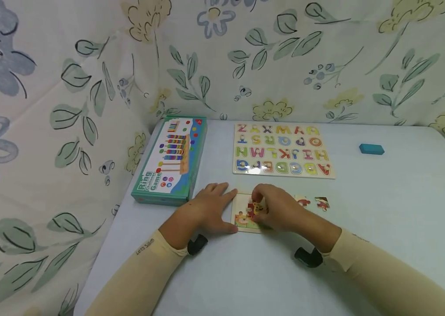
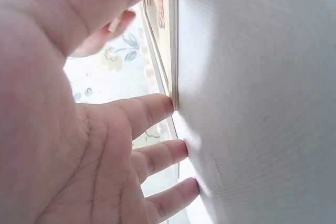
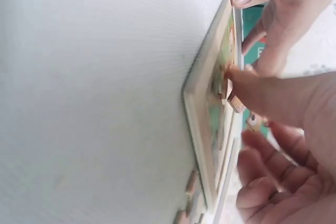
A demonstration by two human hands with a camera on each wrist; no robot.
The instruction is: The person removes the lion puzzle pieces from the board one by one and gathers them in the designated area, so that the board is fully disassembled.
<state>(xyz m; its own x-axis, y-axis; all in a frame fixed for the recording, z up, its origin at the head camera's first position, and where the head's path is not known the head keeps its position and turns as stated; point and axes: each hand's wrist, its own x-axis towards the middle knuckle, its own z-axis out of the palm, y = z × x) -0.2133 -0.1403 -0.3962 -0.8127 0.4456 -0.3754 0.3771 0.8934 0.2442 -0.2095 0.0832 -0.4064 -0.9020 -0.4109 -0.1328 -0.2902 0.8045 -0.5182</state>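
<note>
Right grip (image 1: 279, 208) pinches a puzzle piece (image 1: 259, 208), likely light, stiff, best held edgewise; left grip (image 1: 207, 210) spreads loose beside the board (image 1: 240, 202).

Grn toy box (image 1: 172, 160) reads "Ring Challenge Game", L sleeve (image 1: 141, 267) "Lets Slim", alphabet puzzle brd (image 1: 272, 147) has ltrs A–Z, R sleeve (image 1: 376, 259) txt too small.

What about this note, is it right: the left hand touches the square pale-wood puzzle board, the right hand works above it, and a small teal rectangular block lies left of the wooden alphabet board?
Not quite: the head view shows the teal rectangular block lying right of the wooden alphabet board. The left hand and right hand are as noted.
</note>
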